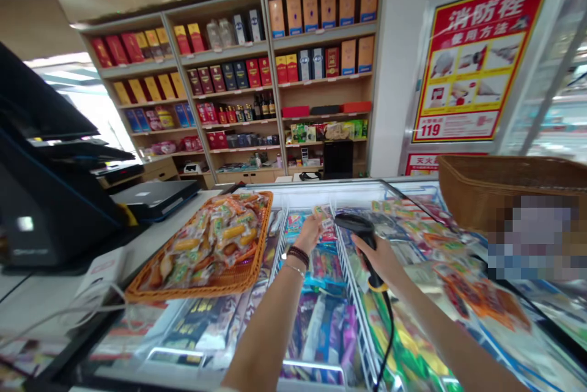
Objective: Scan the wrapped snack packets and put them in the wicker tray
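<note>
My right hand (pixel 380 255) grips the handle of a black barcode scanner (pixel 358 228) with a yellow ring near its base. The scanner's head points left, toward my left hand (pixel 310 232). That hand wears a dark beaded bracelet and a thin bangle, and its fingers are closed on a small clear-wrapped snack packet (pixel 323 217), partly hidden by the fingers. Both hands are above a chest freezer with wire dividers and colourful packs (pixel 325 269). An orange wicker basket (pixel 229 282) of similar wrapped snacks stands left of my hands.
The scanner's cable (pixel 387 343) hangs toward me. At left are a dark checkout terminal (pixel 36 196), a flat scale (pixel 156 196) and a white cable. More packets (pixel 481 288) and a brown basket (pixel 463 196) are at right. Shelves of boxed goods (pixel 229 80) stand behind.
</note>
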A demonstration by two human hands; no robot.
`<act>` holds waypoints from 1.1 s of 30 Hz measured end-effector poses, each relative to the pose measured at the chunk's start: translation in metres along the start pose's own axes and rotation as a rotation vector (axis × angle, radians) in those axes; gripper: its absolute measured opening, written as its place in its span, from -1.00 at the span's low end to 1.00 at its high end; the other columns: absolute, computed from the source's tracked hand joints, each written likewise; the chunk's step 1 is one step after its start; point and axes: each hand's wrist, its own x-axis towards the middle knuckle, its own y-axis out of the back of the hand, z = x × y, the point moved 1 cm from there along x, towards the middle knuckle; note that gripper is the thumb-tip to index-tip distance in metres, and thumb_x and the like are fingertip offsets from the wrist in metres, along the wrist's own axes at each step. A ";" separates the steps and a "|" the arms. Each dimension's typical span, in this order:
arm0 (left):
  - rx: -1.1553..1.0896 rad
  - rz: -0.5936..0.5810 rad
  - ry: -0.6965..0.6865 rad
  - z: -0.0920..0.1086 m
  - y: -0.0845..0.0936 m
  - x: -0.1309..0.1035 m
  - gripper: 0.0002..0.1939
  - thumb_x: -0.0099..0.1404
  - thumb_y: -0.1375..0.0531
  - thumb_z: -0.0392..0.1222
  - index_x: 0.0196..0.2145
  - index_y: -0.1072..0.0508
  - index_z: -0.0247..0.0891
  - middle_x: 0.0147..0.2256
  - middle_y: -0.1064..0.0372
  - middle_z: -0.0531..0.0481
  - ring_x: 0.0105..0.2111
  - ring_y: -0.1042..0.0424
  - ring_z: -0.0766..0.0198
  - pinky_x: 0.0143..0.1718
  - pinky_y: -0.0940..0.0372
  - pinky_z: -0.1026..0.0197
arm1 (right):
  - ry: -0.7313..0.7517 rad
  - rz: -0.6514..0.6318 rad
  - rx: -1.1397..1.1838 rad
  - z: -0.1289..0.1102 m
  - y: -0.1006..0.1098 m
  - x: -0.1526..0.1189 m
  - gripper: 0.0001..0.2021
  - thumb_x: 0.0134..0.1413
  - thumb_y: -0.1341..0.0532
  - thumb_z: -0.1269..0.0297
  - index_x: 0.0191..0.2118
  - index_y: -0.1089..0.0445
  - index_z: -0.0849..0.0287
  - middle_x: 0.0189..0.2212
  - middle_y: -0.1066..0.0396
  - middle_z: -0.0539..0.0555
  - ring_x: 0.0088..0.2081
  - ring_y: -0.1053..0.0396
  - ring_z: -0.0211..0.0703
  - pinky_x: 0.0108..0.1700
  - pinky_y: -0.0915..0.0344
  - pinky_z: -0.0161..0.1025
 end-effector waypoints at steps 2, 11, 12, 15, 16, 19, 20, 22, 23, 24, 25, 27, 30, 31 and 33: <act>-0.034 0.008 -0.004 0.002 0.008 -0.005 -0.95 0.27 -0.27 -0.27 -0.31 -0.49 -0.30 -0.26 -0.57 -0.18 -0.04 -0.56 0.06 0.16 -0.35 -0.04 | 0.053 -0.007 -0.126 -0.001 -0.002 -0.004 -0.57 0.04 -0.19 -0.23 -0.48 -0.23 0.06 -0.78 -0.25 -0.07 -0.74 -0.25 -0.22 -0.59 -0.15 -0.27; -0.100 0.004 -0.116 -0.004 0.024 -0.003 -0.72 0.18 -0.40 -0.18 -0.18 -0.50 -0.30 -0.16 -0.57 -0.18 0.01 -0.54 0.04 0.19 -0.34 -0.05 | 0.084 -0.008 -0.435 -0.018 0.000 -0.013 -0.67 0.10 -0.14 -0.11 -0.39 -0.34 0.06 -0.76 -0.30 -0.04 -0.69 -0.35 -0.07 -0.54 -0.13 -0.22; -0.102 0.010 -0.117 -0.005 0.024 -0.002 -0.70 0.16 -0.41 -0.17 -0.18 -0.50 -0.31 -0.19 -0.58 -0.16 -0.02 -0.55 0.06 0.16 -0.36 -0.03 | 0.082 -0.001 -0.435 -0.017 -0.001 -0.013 -0.68 0.09 -0.15 -0.10 -0.39 -0.34 0.06 -0.76 -0.30 -0.04 -0.69 -0.34 -0.07 -0.54 -0.12 -0.22; -0.083 0.015 -0.135 -0.007 0.025 0.000 -0.66 0.13 -0.43 -0.14 -0.18 -0.49 -0.31 -0.22 -0.58 -0.14 -0.07 -0.57 0.10 0.10 -0.39 0.02 | 0.077 0.029 -0.402 -0.012 -0.001 -0.011 -0.70 0.07 -0.20 -0.08 -0.41 -0.37 0.06 -0.77 -0.28 -0.04 -0.71 -0.32 -0.08 -0.55 -0.10 -0.23; -0.071 0.011 -0.139 -0.007 0.025 -0.001 -0.65 0.13 -0.43 -0.12 -0.18 -0.49 -0.30 -0.22 -0.58 -0.15 -0.08 -0.57 0.10 0.09 -0.40 0.03 | 0.076 0.040 -0.390 -0.011 -0.001 -0.011 -0.71 0.06 -0.22 -0.07 -0.42 -0.37 0.06 -0.78 -0.28 -0.05 -0.72 -0.32 -0.08 -0.55 -0.10 -0.24; -0.049 0.006 -0.137 -0.005 0.023 -0.004 -0.62 0.11 -0.43 -0.08 -0.16 -0.49 -0.30 -0.19 -0.58 -0.17 -0.06 -0.57 0.09 0.07 -0.40 0.05 | 0.056 0.051 -0.373 -0.012 -0.002 -0.012 -0.74 0.05 -0.25 -0.02 -0.46 -0.37 0.05 -0.79 -0.26 -0.06 -0.72 -0.30 -0.10 -0.56 -0.10 -0.24; -0.045 0.007 -0.136 -0.004 0.023 -0.005 -0.61 0.11 -0.42 -0.08 -0.16 -0.49 -0.30 -0.19 -0.58 -0.17 -0.05 -0.57 0.08 0.07 -0.40 0.06 | 0.046 0.047 -0.374 -0.014 -0.001 -0.013 -0.74 0.05 -0.25 -0.01 -0.46 -0.36 0.05 -0.79 -0.26 -0.06 -0.73 -0.29 -0.10 -0.56 -0.10 -0.24; -0.041 0.007 -0.140 -0.002 0.021 -0.008 -0.61 0.12 -0.41 -0.07 -0.15 -0.49 -0.29 -0.19 -0.58 -0.17 -0.03 -0.56 0.08 0.08 -0.39 0.07 | 0.033 0.040 -0.379 -0.018 -0.001 -0.015 -0.75 0.06 -0.25 0.01 -0.47 -0.35 0.05 -0.79 -0.27 -0.06 -0.72 -0.30 -0.10 -0.56 -0.10 -0.24; -0.037 0.006 -0.142 -0.001 0.020 -0.010 -0.62 0.13 -0.41 -0.06 -0.15 -0.49 -0.29 -0.18 -0.58 -0.18 -0.01 -0.55 0.07 0.08 -0.38 0.06 | 0.034 0.036 -0.380 -0.019 0.000 -0.015 -0.75 0.06 -0.25 0.01 -0.47 -0.34 0.05 -0.79 -0.27 -0.05 -0.72 -0.30 -0.10 -0.56 -0.10 -0.24; -0.031 0.007 -0.143 0.000 0.019 -0.012 -0.62 0.15 -0.40 -0.06 -0.14 -0.48 -0.29 -0.16 -0.58 -0.19 0.00 -0.55 0.07 0.09 -0.38 0.06 | 0.041 0.032 -0.377 -0.020 0.000 -0.015 -0.74 0.06 -0.25 0.01 -0.47 -0.33 0.04 -0.79 -0.28 -0.05 -0.72 -0.30 -0.10 -0.56 -0.10 -0.24; -0.022 0.010 -0.140 0.002 0.018 -0.013 -0.64 0.16 -0.38 -0.06 -0.14 -0.48 -0.29 -0.14 -0.58 -0.20 0.02 -0.54 0.07 0.10 -0.37 0.06 | 0.052 0.025 -0.369 -0.020 0.000 -0.015 -0.73 0.06 -0.24 -0.01 -0.48 -0.32 0.04 -0.79 -0.28 -0.05 -0.72 -0.29 -0.11 -0.56 -0.11 -0.24; 0.001 0.028 -0.134 0.006 0.015 -0.015 -0.67 0.20 -0.36 -0.06 -0.15 -0.48 -0.29 -0.10 -0.56 -0.21 0.03 -0.53 0.08 0.10 -0.37 0.06 | 0.081 0.007 -0.334 -0.020 0.000 -0.012 -0.69 0.07 -0.23 -0.05 -0.50 -0.29 0.04 -0.81 -0.27 -0.05 -0.74 -0.27 -0.13 -0.56 -0.12 -0.24; 0.038 0.099 -0.137 0.021 0.010 -0.014 -0.75 0.24 -0.32 -0.11 -0.19 -0.46 -0.31 -0.13 -0.54 -0.20 -0.06 -0.55 0.14 0.03 -0.39 0.10 | 0.123 -0.016 -0.237 -0.021 -0.004 -0.002 -0.62 0.08 -0.21 -0.13 -0.52 -0.28 0.05 -0.82 -0.25 -0.06 -0.75 -0.22 -0.17 -0.56 -0.15 -0.25; 0.051 0.134 -0.146 0.028 0.010 -0.012 -0.78 0.26 -0.30 -0.14 -0.21 -0.45 -0.32 -0.16 -0.54 -0.18 -0.11 -0.55 0.17 0.00 -0.40 0.13 | 0.126 -0.012 -0.202 -0.024 -0.006 0.001 -0.61 0.08 -0.22 -0.14 -0.53 -0.28 0.05 -0.82 -0.25 -0.05 -0.76 -0.21 -0.19 -0.57 -0.15 -0.25; 0.096 0.199 -0.182 0.049 0.012 -0.009 -0.84 0.30 -0.26 -0.18 -0.23 -0.44 -0.33 -0.21 -0.52 -0.14 -0.20 -0.53 0.24 -0.08 -0.41 0.19 | 0.129 -0.009 -0.135 -0.032 -0.013 0.008 -0.59 0.07 -0.23 -0.16 -0.54 -0.26 0.05 -0.82 -0.24 -0.05 -0.76 -0.20 -0.20 -0.59 -0.13 -0.25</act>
